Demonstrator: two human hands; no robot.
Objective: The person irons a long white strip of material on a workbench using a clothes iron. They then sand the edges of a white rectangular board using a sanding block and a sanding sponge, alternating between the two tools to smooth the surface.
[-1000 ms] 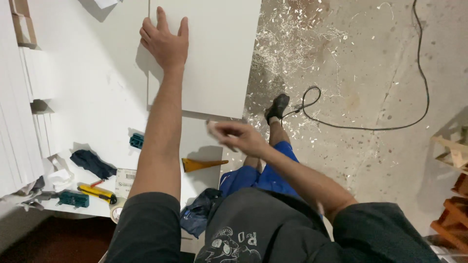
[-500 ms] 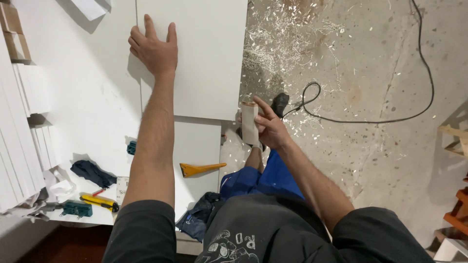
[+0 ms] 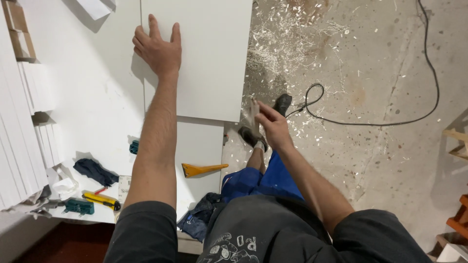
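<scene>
On the white worktable [image 3: 87, 92] we see a large white panel [image 3: 209, 58], flat, smooth and matte, with straight clean edges; it lies across the table's far right part and its right edge reaches the table's edge above the floor. Our left hand [image 3: 158, 48] lies palm down on the panel near its left edge, fingers spread apart and flat, gripping nothing. Our right hand [image 3: 270, 124] hovers off the table's edge, just below the panel's near right corner, with fingers pinched together on a small pale block [image 3: 251, 111], blurred so that we cannot tell what it is made of. Nearer to us on the table lie a yellow scraper [image 3: 200, 169], a yellow utility knife [image 3: 101, 200], a dark cloth [image 3: 95, 171] and a small green tool [image 3: 78, 207]. To the left, white boards [image 3: 19, 141] are stacked at the table's side. The concrete floor [image 3: 370, 63] is strewn with pale shavings, and a black cable [image 3: 385, 121] loops across it.
</scene>
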